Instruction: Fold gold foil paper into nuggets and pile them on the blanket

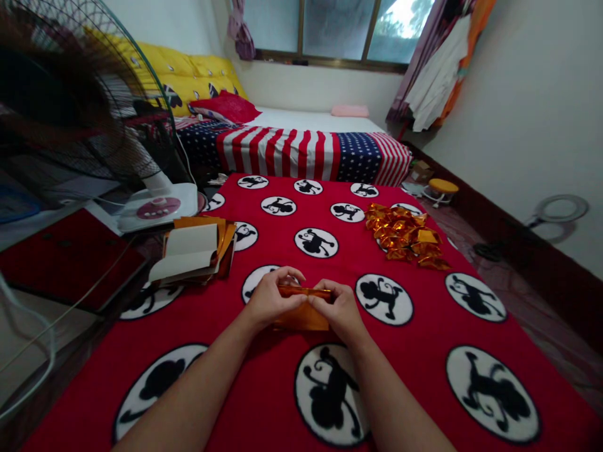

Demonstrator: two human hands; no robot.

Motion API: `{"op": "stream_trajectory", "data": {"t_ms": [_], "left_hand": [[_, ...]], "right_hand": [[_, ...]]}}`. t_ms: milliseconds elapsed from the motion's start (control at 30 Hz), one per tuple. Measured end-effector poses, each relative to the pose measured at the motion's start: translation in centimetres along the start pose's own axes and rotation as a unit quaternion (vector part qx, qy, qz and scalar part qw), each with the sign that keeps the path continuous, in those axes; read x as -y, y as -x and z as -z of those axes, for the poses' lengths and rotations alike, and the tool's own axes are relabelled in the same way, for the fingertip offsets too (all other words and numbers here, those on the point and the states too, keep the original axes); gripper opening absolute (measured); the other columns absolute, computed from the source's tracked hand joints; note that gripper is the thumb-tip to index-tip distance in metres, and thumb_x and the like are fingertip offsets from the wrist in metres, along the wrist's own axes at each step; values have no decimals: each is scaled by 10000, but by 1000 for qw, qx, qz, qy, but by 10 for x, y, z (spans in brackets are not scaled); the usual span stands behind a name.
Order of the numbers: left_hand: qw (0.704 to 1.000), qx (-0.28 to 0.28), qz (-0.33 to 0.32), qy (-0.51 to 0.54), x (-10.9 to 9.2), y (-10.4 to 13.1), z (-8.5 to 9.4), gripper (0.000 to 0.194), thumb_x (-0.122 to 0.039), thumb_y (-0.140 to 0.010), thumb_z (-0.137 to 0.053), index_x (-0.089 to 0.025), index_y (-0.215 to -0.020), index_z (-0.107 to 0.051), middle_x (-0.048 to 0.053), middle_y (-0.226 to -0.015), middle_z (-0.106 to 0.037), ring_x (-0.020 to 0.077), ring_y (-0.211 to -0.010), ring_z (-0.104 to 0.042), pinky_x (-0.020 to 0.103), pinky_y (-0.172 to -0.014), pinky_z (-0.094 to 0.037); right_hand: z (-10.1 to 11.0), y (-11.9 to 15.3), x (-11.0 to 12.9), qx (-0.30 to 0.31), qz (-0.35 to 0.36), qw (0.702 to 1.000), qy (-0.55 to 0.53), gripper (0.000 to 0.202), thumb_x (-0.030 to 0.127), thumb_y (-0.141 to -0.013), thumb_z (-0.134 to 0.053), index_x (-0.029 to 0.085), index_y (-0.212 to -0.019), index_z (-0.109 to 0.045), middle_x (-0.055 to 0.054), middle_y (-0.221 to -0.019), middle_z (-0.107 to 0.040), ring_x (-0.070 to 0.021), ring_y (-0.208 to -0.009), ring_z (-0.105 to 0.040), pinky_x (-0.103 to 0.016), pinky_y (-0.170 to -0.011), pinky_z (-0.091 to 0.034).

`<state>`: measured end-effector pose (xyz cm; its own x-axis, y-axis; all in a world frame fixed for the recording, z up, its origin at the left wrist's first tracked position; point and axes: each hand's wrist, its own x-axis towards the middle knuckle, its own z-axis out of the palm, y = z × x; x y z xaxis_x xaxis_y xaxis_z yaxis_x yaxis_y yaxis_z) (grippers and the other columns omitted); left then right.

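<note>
Between my hands is a sheet of shiny gold-orange foil paper (304, 320), its far edge rolled or folded into a narrow strip. My left hand (276, 295) pinches the left part of that strip, thumb on the near side and fingers behind. From the right, my right hand (336, 304) grips the same strip, and the two thumb tips nearly meet at its middle. The sheet's near part hangs or lies below the thumbs, over the red cloth with monkey prints (245, 383). Fingertips behind the fold are partly hidden.
A stack of paper sheets (188, 251), white and gold, lies at the left. Folded gold foil pieces (405, 235) are heaped at the right. A fan (160, 204) stands at the far left. Beyond the cloth is a bed with a striped, starred cover (282, 150).
</note>
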<state>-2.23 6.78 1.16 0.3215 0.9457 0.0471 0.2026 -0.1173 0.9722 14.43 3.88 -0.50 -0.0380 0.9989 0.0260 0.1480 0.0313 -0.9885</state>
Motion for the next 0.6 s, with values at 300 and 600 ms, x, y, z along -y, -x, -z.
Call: {"op": "stream_trajectory", "data": {"t_ms": [300, 600], "left_hand": [[1000, -6, 9, -4, 4, 3, -2, 393, -131, -631, -659, -186, -988, -505, -23, -688, -672, 137, -642, -655, 197, -590, -481], [996, -6, 59, 63, 8, 2, 9, 382, -237, -633, -740, -149, -972, -588, 11, -688, -699, 136, -596, -643, 196, -541, -469]], "right_hand": [[-2, 2, 3, -6, 0, 1000, 20, 121, 252, -680, -646, 150, -630, -603, 36, -540, -530, -90, -490, -452, -191, -466, -317], [3, 0, -2, -13, -30, 999, -16, 123, 259, -667, -653, 154, -634, -597, 35, -546, -540, -95, -485, -473, -192, -461, -343]]}}
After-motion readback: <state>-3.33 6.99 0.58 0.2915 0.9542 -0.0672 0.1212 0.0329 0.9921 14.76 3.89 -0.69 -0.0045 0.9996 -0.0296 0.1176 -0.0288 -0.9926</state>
